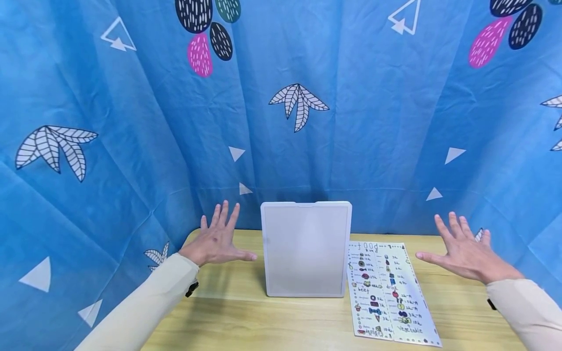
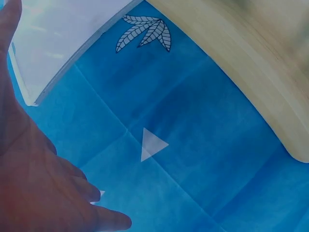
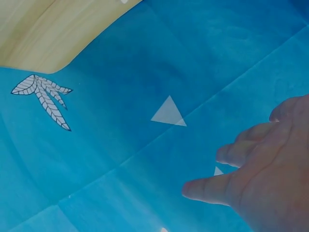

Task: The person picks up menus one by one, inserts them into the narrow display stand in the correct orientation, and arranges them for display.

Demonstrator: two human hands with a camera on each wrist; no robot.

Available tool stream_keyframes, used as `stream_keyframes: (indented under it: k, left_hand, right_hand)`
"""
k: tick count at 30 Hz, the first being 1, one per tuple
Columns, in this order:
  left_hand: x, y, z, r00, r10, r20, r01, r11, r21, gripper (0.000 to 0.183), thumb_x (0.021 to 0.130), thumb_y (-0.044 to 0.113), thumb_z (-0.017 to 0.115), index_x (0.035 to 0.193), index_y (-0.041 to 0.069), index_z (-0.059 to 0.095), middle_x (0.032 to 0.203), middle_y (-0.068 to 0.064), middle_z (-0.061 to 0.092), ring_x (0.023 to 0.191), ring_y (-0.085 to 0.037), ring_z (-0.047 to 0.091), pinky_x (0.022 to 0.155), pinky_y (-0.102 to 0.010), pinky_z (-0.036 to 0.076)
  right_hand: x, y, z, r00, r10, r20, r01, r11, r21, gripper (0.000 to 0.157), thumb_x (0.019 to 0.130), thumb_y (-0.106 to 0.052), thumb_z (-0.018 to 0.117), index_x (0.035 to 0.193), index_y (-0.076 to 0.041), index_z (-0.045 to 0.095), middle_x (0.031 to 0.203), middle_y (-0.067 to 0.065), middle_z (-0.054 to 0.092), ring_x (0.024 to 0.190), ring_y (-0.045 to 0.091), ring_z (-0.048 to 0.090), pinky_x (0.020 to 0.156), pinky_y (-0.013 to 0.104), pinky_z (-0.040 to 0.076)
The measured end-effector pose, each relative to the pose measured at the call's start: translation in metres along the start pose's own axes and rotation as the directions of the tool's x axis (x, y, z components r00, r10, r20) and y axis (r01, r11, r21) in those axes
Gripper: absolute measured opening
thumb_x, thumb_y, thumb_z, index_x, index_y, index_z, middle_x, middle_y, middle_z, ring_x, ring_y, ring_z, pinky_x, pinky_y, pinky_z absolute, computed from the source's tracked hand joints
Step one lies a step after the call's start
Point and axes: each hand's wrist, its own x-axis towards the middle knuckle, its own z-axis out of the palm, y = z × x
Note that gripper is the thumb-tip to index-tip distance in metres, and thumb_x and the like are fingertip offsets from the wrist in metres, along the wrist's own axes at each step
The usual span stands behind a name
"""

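Left hand (image 1: 217, 243): fingers spread, holding nothing. Right hand (image 1: 467, 251): same. White board (image 1: 306, 251), count one: stands on desk (image 1: 219, 317), right of left hand, the nearer; long axis unclear. Food sheet (image 1: 391, 292), count one: between board and right hand, long axis front to back.

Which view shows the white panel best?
The head view: the panel is whole and unobstructed. The left wrist view catches only a cropped part with one corner; the right wrist view, none I can make out.
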Motion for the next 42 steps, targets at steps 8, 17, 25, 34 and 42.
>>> stream_keyframes:
  k: [8,17,25,34,42]
  left_hand:
    - [0.0,0.004,0.003,0.999,0.034,-0.005,-0.034,0.999,-0.027,0.137,0.068,0.078,0.072,0.16,0.004,0.003,0.163,-0.026,-0.007,0.149,-0.046,-0.004,0.11,-0.074,0.004]
    - [-0.001,0.013,0.009,0.998,0.066,0.015,-0.065,0.996,-0.053,0.136,0.068,0.076,0.074,0.16,0.004,0.004,0.163,-0.025,-0.004,0.149,-0.047,0.0,0.111,-0.073,0.007]
    - [-0.004,0.022,0.013,0.995,0.099,0.032,-0.096,0.993,-0.065,0.141,0.065,0.083,0.07,0.16,0.004,0.003,0.164,-0.023,-0.003,0.15,-0.044,0.001,0.114,-0.069,0.01]
    - [-0.006,0.026,0.016,0.991,0.127,0.03,-0.125,0.99,-0.066,0.14,0.065,0.082,0.071,0.16,0.004,0.003,0.164,-0.022,-0.003,0.15,-0.041,0.001,0.115,-0.066,0.012]
    - [-0.007,0.03,0.021,0.985,0.169,0.019,-0.167,0.983,-0.076,0.137,0.068,0.078,0.073,0.16,0.003,0.003,0.164,-0.022,-0.001,0.151,-0.04,0.002,0.116,-0.065,0.014]
  right_hand:
    - [0.0,0.001,0.004,1.0,-0.007,-0.004,0.007,1.0,0.01,0.11,0.092,-0.066,0.054,0.156,0.003,-0.004,0.153,0.041,-0.011,0.139,0.061,-0.008,0.095,0.085,-0.004]
    - [0.001,0.004,0.006,1.0,-0.01,0.002,0.01,0.999,0.037,0.112,0.092,-0.065,0.056,0.156,0.003,-0.004,0.153,0.041,-0.01,0.14,0.061,-0.007,0.096,0.085,-0.003]
    - [0.002,0.006,0.009,1.0,-0.016,-0.008,0.016,0.997,0.078,0.111,0.092,-0.063,0.057,0.156,0.004,-0.004,0.153,0.041,-0.011,0.14,0.06,-0.008,0.098,0.083,-0.004]
    - [0.003,0.007,0.012,0.999,-0.03,-0.025,0.032,0.996,0.083,0.111,0.092,-0.062,0.059,0.156,0.005,-0.002,0.154,0.042,-0.006,0.14,0.061,-0.001,0.1,0.082,0.005]
    - [0.003,0.008,0.016,0.999,-0.032,-0.035,0.035,0.996,0.084,0.111,0.091,-0.061,0.06,0.155,0.007,0.0,0.153,0.044,-0.003,0.14,0.062,0.002,0.101,0.082,0.008]
